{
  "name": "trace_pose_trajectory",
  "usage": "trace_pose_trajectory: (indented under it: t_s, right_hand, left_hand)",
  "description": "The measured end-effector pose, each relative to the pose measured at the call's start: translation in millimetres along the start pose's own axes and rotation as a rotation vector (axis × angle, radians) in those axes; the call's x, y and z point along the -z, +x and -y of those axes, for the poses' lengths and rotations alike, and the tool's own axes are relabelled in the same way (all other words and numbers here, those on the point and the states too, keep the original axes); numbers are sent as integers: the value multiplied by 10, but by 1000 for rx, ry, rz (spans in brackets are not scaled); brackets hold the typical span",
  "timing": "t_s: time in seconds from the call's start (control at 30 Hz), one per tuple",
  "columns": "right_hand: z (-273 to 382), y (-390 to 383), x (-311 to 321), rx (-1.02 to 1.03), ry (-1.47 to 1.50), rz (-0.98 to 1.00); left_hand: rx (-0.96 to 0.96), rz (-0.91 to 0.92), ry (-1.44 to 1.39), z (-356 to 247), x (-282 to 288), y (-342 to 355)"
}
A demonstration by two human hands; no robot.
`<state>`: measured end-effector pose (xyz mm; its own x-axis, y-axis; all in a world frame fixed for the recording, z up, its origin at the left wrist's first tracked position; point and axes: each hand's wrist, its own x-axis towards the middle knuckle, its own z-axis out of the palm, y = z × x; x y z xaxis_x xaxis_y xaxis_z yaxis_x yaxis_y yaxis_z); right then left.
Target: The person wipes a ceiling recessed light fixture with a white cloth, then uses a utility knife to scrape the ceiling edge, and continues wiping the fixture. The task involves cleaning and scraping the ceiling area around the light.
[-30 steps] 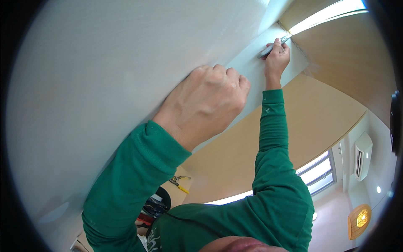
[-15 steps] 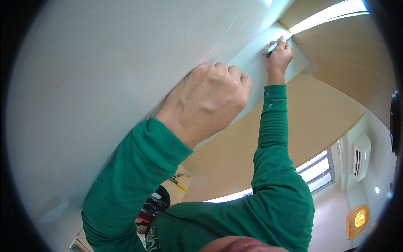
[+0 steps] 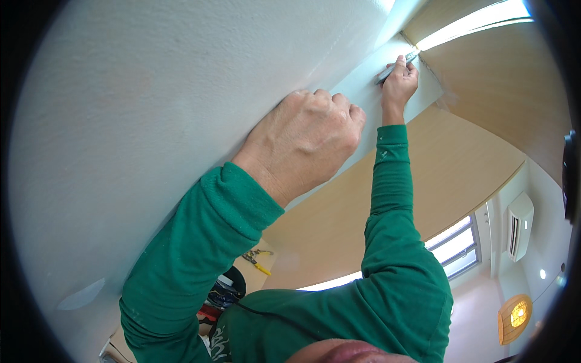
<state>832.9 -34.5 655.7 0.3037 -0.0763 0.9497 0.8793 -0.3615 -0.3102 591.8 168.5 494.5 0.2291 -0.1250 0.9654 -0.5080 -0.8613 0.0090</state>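
Observation:
My left hand [image 3: 299,142] is curled into a fist against the white wall [image 3: 151,91], its knuckles toward me; whatever its fingertips hold, if anything, is hidden. Farther up and right, my right hand [image 3: 399,85] grips a slim grey tool [image 3: 383,75], apparently a cutter, with its tip at the corner where a pale strip [image 3: 357,97] of wall meets a light wood panel [image 3: 484,66] beside a bright slot [image 3: 472,24]. The tool's tip is too small to make out clearly.
A broad wooden panel [image 3: 448,151] spans behind my right arm. Below are yellow-handled pliers [image 3: 260,266] and a dark container of tools [image 3: 230,284]. At the right are a window [image 3: 460,251], an air conditioner [image 3: 520,227] and a woven lamp [image 3: 514,319].
My right hand shifted slightly up and right half a second ago and is now back down and left. My left fist has crept slightly up and right along the wall.

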Motion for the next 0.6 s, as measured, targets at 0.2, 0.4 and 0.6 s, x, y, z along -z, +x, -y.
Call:
trace_pose_trajectory:
  t_s: [0.2,0.4,0.6]
  right_hand:
    - [-24,85,64,-53,-62,67]
    - [-92,17,33,70,-61,8]
    - [-44,11,9,24,-88,-15]
  left_hand:
    - [1,-23,-21,3,27,-19]
    - [11,-6,-23,0,37,-10]
    - [14,0,-22,1,13,-21]
